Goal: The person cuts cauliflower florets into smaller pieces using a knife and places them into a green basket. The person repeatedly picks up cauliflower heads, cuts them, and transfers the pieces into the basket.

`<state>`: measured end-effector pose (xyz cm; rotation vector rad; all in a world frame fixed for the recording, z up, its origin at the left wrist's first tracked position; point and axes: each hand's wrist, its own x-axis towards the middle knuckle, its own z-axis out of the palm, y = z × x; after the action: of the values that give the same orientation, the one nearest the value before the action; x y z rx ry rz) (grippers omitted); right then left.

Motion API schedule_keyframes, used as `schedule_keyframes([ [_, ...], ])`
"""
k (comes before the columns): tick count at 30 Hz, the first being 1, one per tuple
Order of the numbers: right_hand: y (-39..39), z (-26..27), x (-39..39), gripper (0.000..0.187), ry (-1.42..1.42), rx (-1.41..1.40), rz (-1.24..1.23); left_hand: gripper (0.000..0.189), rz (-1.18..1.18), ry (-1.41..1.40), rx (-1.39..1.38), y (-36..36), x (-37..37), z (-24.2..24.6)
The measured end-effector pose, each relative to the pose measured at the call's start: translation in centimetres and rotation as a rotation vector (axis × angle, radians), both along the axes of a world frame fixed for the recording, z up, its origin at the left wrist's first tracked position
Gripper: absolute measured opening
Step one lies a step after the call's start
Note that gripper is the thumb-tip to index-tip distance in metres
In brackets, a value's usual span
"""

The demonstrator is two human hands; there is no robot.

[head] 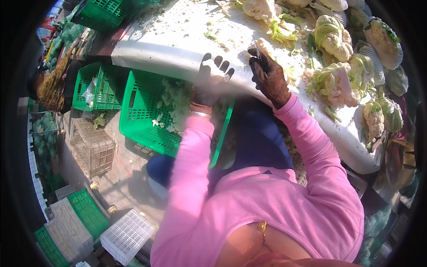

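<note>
My left hand (211, 78), in a dark glove, is above a green plastic crate (146, 142) near the table's front edge. White cauliflower pieces (217, 70) rest in its palm and fingers, partly blurred. The crate holds a pile of cut cauliflower florets (173, 105), with a few loose ones to the left. My right hand (268, 73), gloved as well, grips a small knife (256, 48), its blade pointing up and away from me. Close beyond that hand lies a cut cauliflower chunk (263, 45) on the white table (186, 46).
Whole cauliflowers (333, 38), some in foam net sleeves, crowd the table's right side. Leaf trimmings (283, 31) and crumbs litter its top. Another green crate (96, 88) stands left, beside another person (53, 86). A brown crate (93, 145) and a white crate (126, 235) rest on the floor.
</note>
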<state>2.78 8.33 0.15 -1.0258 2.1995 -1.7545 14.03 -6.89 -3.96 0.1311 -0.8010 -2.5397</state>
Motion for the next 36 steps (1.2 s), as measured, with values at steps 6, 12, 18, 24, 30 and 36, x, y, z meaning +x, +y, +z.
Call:
schedule_keyframes([
  [6, -2.8, -3.0, 9.2, 0.039, 0.293, 0.199, 0.258, 0.041, 0.002, -0.5, -0.497, -1.8, 5.3, -1.9],
  [12, -3.2, -3.2, 12.5, 0.016, 0.033, 0.068, 0.373, 0.043, 0.247, -0.334, -0.066, -2.9, 13.5, -3.6],
  [18, -3.1, -5.3, 17.0, 0.013, 0.139, 0.248, 0.537, 0.048, 0.526, -0.734, -1.163, -0.9, 16.3, -4.4],
  [24, -4.4, -9.3, 17.3, 0.017, 0.29, 0.427, 0.616, 0.042, 0.529, -0.983, -1.094, 1.6, 16.8, -3.1],
  [30, -7.1, -10.9, 16.7, 0.022, 0.445, 0.628, 0.823, 0.044, 0.561, -0.704, -0.519, 1.7, 17.6, -2.3],
  [36, -7.6, -8.7, 14.1, 0.029, -0.037, 0.543, 1.076, 0.045, 0.372, -0.588, -1.039, -1.0, 20.4, -3.6],
])
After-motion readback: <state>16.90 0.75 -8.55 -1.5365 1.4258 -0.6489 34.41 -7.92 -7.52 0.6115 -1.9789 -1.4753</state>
